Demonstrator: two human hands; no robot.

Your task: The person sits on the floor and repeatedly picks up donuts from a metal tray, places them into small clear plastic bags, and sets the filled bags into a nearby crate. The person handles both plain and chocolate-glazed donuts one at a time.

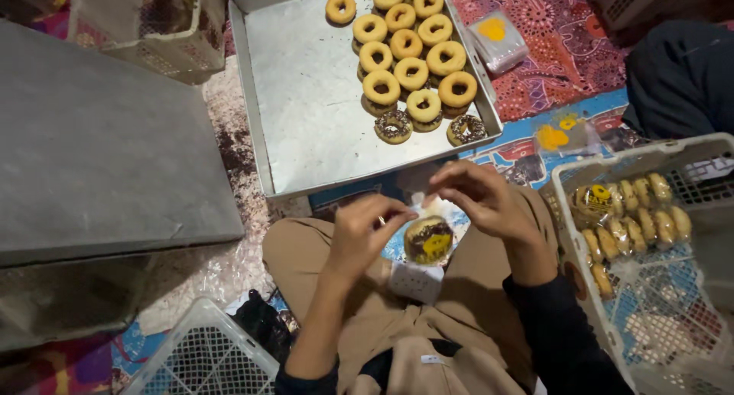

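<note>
I see my left hand (pixel 365 234) and right hand (pixel 480 198) each with a pinching grip on the top of a clear plastic bag (pixel 428 225) holding a chocolate-topped doughnut (pixel 428 240), above my lap. Ahead, a metal tray (pixel 306 112) carries plain ring doughnuts (pixel 411 47). At right, a white plastic basket (pixel 581 234) holds bagged doughnuts (pixel 634 219).

Bare left half of the shallow metal tray (pixel 306 97) lies open; ring doughnuts (pixel 409 51) crowd its right, white mesh basket (pixel 581 234) blocks lower right.
</note>
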